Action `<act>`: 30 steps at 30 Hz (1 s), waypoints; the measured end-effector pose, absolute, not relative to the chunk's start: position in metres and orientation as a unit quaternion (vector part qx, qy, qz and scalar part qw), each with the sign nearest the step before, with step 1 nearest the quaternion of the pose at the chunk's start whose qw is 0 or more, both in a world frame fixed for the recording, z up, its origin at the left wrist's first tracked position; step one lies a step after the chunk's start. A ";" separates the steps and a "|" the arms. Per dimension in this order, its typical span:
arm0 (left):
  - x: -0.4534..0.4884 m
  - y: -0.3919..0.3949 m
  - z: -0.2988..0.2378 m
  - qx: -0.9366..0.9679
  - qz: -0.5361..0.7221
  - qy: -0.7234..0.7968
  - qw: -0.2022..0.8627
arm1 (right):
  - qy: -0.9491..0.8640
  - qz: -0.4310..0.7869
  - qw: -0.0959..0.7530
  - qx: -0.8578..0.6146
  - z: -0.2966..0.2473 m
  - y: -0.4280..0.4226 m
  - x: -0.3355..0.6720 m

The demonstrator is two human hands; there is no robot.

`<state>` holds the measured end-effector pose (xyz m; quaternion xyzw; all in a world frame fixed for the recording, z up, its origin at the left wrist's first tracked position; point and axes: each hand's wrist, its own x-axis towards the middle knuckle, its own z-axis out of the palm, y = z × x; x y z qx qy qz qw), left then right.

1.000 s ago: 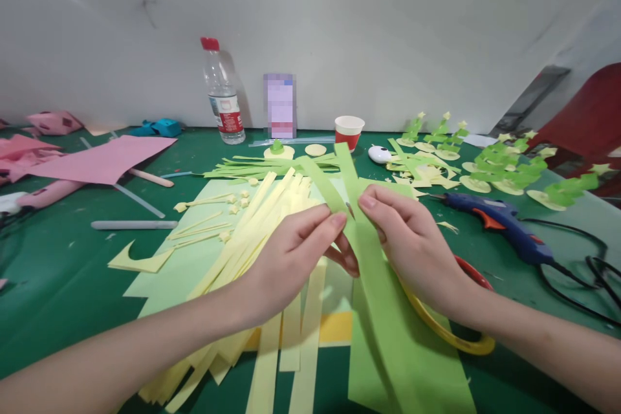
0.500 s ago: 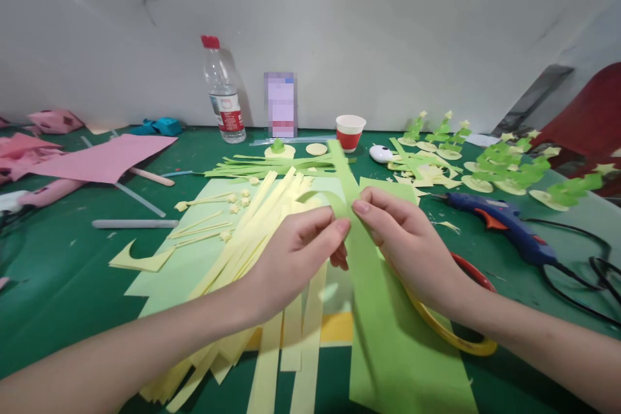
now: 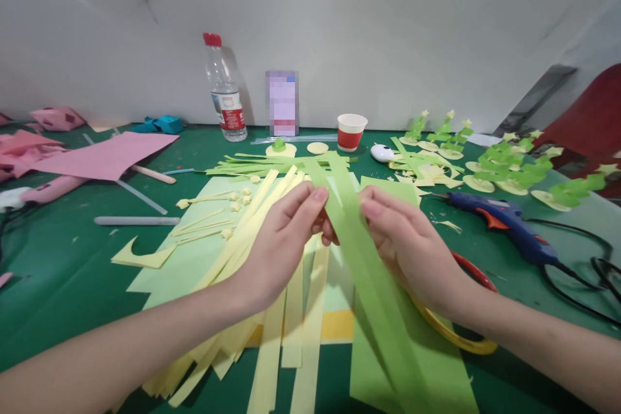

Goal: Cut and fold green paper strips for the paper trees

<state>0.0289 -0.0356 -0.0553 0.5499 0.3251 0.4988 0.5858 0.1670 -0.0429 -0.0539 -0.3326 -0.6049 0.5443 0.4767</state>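
My left hand (image 3: 286, 233) pinches a long green paper strip (image 3: 365, 272) near its upper end, thumb on top. My right hand (image 3: 412, 239) is closed with thumb and fingers on the edge of a second green strip (image 3: 343, 181), which stands just right of the first. The two strips part at the top and overlap lower down. Beneath them lies a larger green paper sheet (image 3: 422, 349). Pale yellow paper strips (image 3: 242, 252) spread under and beside my left hand. Yellow-and-red scissor handles (image 3: 451, 336) show partly under my right forearm.
A blue glue gun (image 3: 504, 226) with a black cord lies at the right. Small green paper plants (image 3: 504, 165) stand behind it. A water bottle (image 3: 226, 97), a phone (image 3: 282, 103) and a paper cup (image 3: 352, 132) line the wall. Pink paper (image 3: 107, 155) lies at the left.
The green strip, seen as one piece before, now shows as two separate strips at the top. My left hand has moved slightly left and up with one of them.
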 end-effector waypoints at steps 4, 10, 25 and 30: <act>0.028 -0.034 -0.057 0.609 0.446 0.345 0.558 | -0.622 0.478 0.492 -0.378 -0.050 -0.042 0.168; 0.027 -0.039 -0.057 0.656 0.407 0.340 0.538 | -0.608 0.542 0.471 -0.340 -0.051 -0.040 0.170; 0.028 -0.037 -0.056 0.650 0.408 0.312 0.560 | -0.593 0.554 0.481 -0.331 -0.051 -0.041 0.170; 0.027 -0.040 -0.056 0.711 0.381 0.338 0.485 | -0.608 0.549 0.467 -0.332 -0.050 -0.039 0.171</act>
